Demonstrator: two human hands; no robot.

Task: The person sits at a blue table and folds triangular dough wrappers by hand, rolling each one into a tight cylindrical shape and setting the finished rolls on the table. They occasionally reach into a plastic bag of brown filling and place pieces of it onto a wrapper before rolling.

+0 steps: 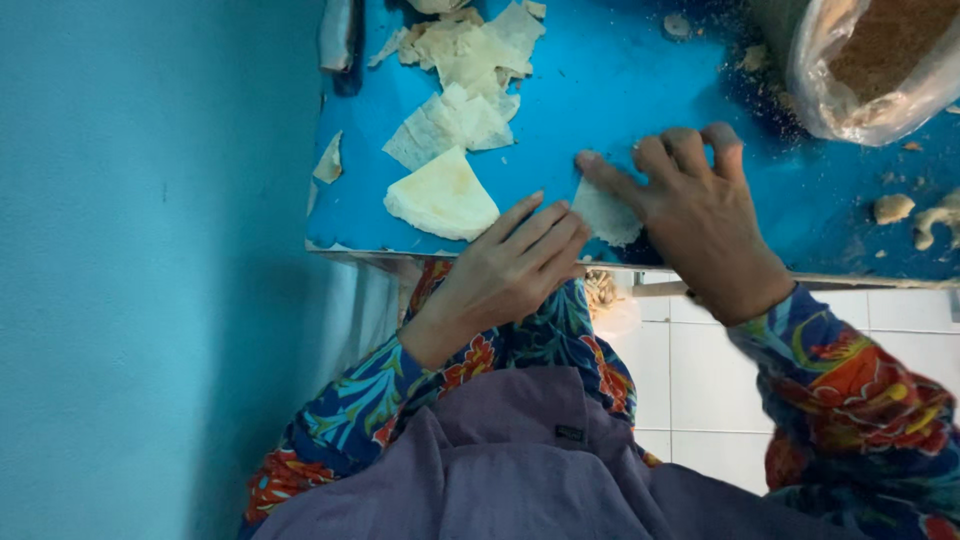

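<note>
My left hand [505,265] and my right hand [695,215] meet at the near edge of a blue table [620,90]. Between their fingertips lies a small pale dough wrapper [607,213], pressed flat on the table. The right hand's fingers spread over its right side, and the left hand's fingers touch its left edge. Just left of my left hand sits a stack of fan-shaped pale wrappers [441,196].
More cut wrapper pieces [462,110] lie scattered toward the far left of the table. A clear plastic bag of brown crumbs [880,60] stands at the far right, with crumbs and pale lumps [893,207] nearby. A blue wall [150,250] is on the left; white floor tiles [690,380] show below.
</note>
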